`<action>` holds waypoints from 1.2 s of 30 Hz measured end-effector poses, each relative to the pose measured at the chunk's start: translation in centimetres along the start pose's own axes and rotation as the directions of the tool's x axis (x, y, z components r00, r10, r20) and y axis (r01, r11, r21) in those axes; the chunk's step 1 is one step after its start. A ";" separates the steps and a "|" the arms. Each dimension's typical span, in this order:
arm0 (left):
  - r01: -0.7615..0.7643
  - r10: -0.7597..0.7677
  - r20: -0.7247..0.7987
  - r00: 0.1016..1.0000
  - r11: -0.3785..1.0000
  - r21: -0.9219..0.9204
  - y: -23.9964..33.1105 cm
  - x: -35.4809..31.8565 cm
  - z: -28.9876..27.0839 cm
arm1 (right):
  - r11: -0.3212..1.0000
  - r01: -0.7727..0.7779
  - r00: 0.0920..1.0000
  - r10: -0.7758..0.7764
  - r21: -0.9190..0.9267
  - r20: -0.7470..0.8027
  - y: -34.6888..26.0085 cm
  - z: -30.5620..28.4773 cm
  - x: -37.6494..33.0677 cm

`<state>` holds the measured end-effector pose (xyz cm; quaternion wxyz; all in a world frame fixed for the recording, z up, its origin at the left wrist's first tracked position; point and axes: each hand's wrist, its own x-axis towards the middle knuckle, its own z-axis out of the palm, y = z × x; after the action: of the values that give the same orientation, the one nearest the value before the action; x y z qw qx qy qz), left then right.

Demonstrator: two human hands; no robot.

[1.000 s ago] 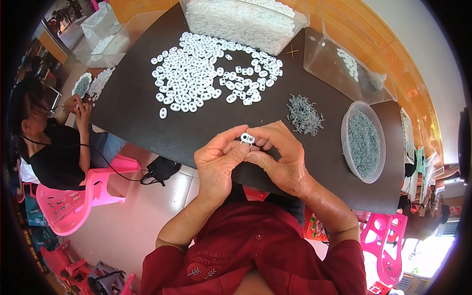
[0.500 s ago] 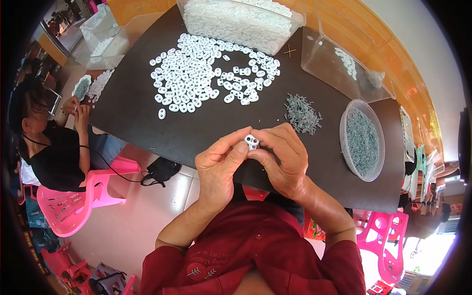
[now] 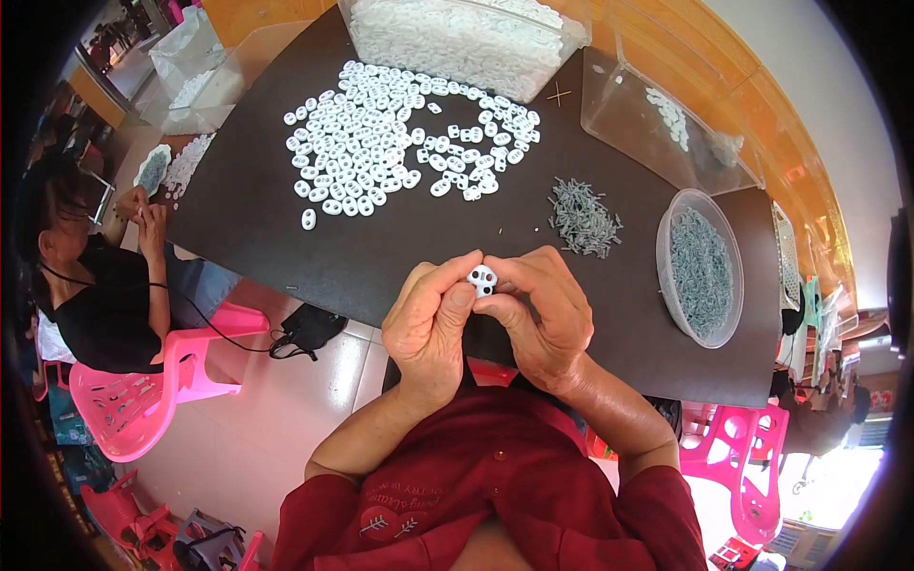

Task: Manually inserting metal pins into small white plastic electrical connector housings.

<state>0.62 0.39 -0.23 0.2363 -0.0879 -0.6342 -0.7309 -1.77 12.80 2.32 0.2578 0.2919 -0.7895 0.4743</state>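
Note:
Close above the table's near edge, my left hand pinches a small white plastic piece with two dark holes between thumb and fingertips. My right hand grips the same piece from the other side, its thumb tip at the lower edge. A further white part with a dark hole shows just below the two holes; whether it is separate, I cannot tell. Fingers cover the sides. Beyond my hands lie many loose white oval two-holed pieces, with squarer white pieces on their right.
A heap of grey pin-like parts sits right of my hands, beside an oval tub of more. Clear bins stand at the far side. At left, a co-worker sits by a pink chair. The dark table lies under everything.
The white piece has turned slightly between my fingertips, its two holes now nearly level. Both hands keep their pinch, with the left thumb a little lower.

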 end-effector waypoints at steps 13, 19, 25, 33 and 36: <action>-0.106 0.106 -0.103 0.989 0.994 0.005 -1.2 -0.2 0.3 | 0.995 0.089 0.994 -0.091 -0.036 -0.062 0.3 0.9 -0.4; 0.096 -0.106 -0.063 0.992 0.983 -0.156 0.0 -0.4 0.1 | 0.998 0.023 0.999 -0.025 -0.050 -0.046 -0.6 1.1 -0.4; 0.029 -0.039 -0.045 0.998 0.982 -0.189 0.0 -0.7 0.2 | 0.998 0.040 0.995 -0.044 -0.051 -0.084 -0.3 1.6 -0.7; -0.033 0.022 -0.074 0.997 0.987 -0.160 -0.9 -1.0 0.3 | 0.996 0.064 0.993 -0.070 -0.067 -0.097 -0.6 1.9 -0.8; -0.069 0.063 -0.074 0.995 0.995 -0.077 -1.0 -1.1 0.1 | 0.995 0.073 0.994 -0.078 -0.072 -0.079 -0.3 2.0 -1.1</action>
<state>1.12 0.83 -1.59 0.2790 -0.0919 -0.5925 -0.7501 -1.06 11.14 0.91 0.3174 0.2929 -0.7827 0.4481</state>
